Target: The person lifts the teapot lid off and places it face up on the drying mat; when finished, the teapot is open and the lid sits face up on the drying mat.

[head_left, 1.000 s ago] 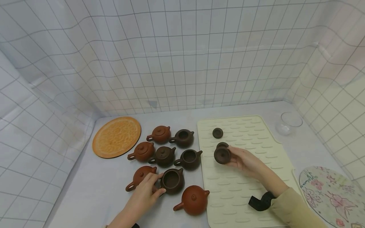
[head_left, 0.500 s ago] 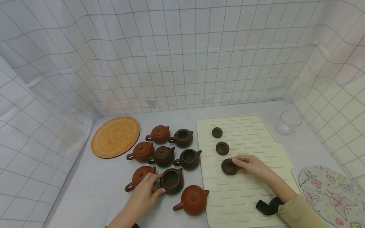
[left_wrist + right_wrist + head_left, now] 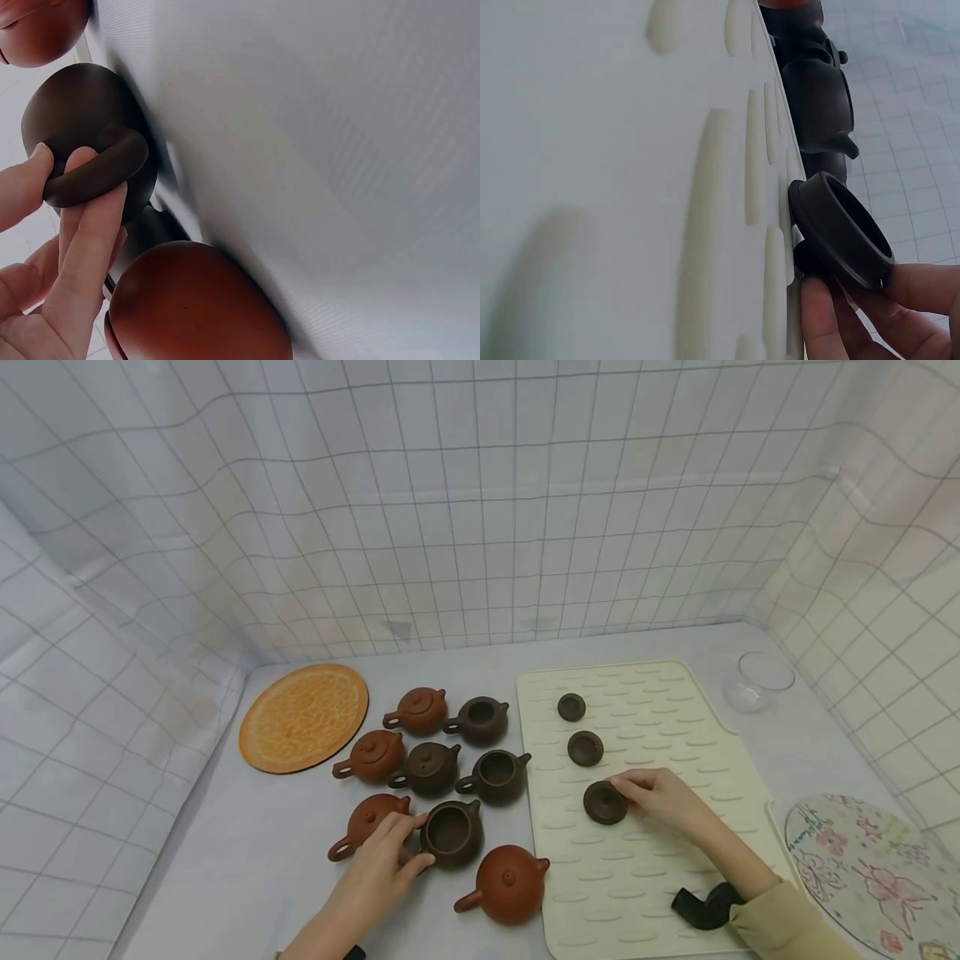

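Note:
In the head view my left hand (image 3: 378, 864) grips the handle of a lidless dark brown teapot (image 3: 452, 839). The left wrist view shows thumb and fingers around that handle (image 3: 105, 176). My right hand (image 3: 667, 802) pinches the edge of a dark teapot lid (image 3: 604, 802) at the cream mat (image 3: 600, 902). In the right wrist view the lid (image 3: 844, 229) is upside down and slightly tilted, its knob toward the mat. Two smaller dark lids, one in the middle (image 3: 585, 748) and one at the back (image 3: 572, 707), lie in line beyond it.
Left of the mat stand two more lidless dark teapots (image 3: 498, 777), a lidded dark one (image 3: 429, 770) and several red-brown lidded teapots (image 3: 510, 885). An orange-patterned round mat (image 3: 303, 718) lies back left. At right are a glass bowl (image 3: 757, 682) and a floral round mat (image 3: 855, 868).
My right hand has brought its lid nearer to me and down to the cream mat, uncovering the middle lid behind it. My left hand keeps its grip on the teapot handle.

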`<action>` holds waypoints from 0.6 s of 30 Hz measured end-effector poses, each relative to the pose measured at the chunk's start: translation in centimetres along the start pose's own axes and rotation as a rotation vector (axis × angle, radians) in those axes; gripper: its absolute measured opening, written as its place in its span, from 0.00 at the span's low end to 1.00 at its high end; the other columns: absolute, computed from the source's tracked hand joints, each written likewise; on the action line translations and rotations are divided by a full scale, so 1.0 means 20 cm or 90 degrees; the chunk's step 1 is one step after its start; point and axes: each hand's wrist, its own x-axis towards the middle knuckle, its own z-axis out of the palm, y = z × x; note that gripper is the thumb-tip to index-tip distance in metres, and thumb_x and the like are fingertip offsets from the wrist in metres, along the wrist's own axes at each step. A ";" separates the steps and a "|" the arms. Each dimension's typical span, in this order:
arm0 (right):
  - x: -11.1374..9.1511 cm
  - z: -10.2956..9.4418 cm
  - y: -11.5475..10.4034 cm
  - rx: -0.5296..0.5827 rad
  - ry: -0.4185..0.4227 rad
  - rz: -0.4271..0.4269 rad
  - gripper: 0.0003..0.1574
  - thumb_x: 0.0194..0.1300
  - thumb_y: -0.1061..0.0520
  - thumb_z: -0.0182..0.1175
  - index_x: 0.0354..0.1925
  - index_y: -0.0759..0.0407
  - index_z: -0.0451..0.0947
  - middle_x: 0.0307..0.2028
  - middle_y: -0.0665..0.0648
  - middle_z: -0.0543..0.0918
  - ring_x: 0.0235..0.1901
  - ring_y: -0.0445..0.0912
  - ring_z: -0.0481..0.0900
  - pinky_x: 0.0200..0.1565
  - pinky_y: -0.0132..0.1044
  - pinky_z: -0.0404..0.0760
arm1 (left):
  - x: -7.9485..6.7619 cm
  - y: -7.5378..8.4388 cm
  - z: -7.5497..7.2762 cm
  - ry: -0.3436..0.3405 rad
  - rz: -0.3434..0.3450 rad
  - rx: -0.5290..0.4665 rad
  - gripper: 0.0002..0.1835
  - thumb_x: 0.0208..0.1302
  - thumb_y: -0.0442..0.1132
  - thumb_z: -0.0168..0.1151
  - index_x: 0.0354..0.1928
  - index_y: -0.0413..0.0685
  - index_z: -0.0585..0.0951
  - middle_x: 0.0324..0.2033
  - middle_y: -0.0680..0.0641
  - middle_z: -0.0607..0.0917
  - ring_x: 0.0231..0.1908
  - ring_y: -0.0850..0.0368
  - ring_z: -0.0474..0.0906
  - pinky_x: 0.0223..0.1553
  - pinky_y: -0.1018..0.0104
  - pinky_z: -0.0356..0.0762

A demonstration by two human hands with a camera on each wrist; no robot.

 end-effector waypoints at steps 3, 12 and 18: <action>0.00 0.00 0.00 0.005 0.002 0.001 0.24 0.73 0.46 0.56 0.53 0.63 0.82 0.47 0.60 0.87 0.39 0.42 0.84 0.38 0.33 0.81 | 0.00 0.00 0.00 -0.003 0.002 -0.001 0.26 0.55 0.36 0.73 0.57 0.44 0.79 0.43 0.51 0.79 0.27 0.71 0.72 0.29 0.75 0.74; 0.01 0.01 -0.03 -0.039 0.009 -0.034 0.25 0.72 0.45 0.56 0.54 0.62 0.82 0.49 0.62 0.85 0.36 0.43 0.82 0.37 0.34 0.80 | -0.01 0.01 -0.02 0.022 0.018 0.003 0.25 0.56 0.36 0.73 0.57 0.45 0.79 0.46 0.51 0.80 0.29 0.73 0.74 0.31 0.75 0.75; 0.01 0.00 -0.11 -0.139 0.054 -0.081 0.23 0.73 0.44 0.55 0.53 0.58 0.83 0.53 0.61 0.84 0.50 0.56 0.83 0.48 0.48 0.82 | 0.00 0.04 -0.12 0.042 0.034 0.014 0.23 0.59 0.38 0.71 0.58 0.47 0.80 0.47 0.49 0.81 0.33 0.69 0.79 0.34 0.75 0.78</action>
